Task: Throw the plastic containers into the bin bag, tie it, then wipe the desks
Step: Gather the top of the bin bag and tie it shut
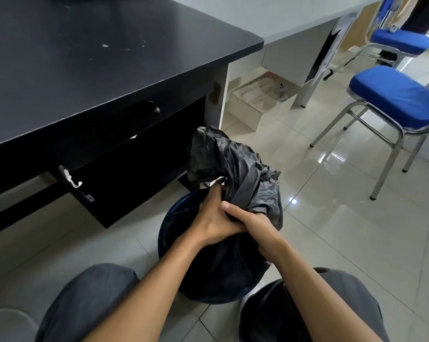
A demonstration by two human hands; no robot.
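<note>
A black bin bag (228, 159) sits in a round dark blue bin (164, 225) on the tiled floor between my knees. Its gathered top stands up in crumpled folds above the bin. My left hand (213, 223) and my right hand (255, 228) are pressed together at the bag's neck, both clenched on the plastic. The bag's contents are hidden, and no plastic containers show. The black desk (85, 65) spreads across the upper left, with pale specks and crumbs on its top.
A grey-white desk (282, 16) adjoins the black one at the back. Two blue-cushioned chairs with metal legs (396, 95) stand at right. A white box with plastic items (250, 99) lies on the floor under the desks. An open black drawer (90, 183) juts out at left.
</note>
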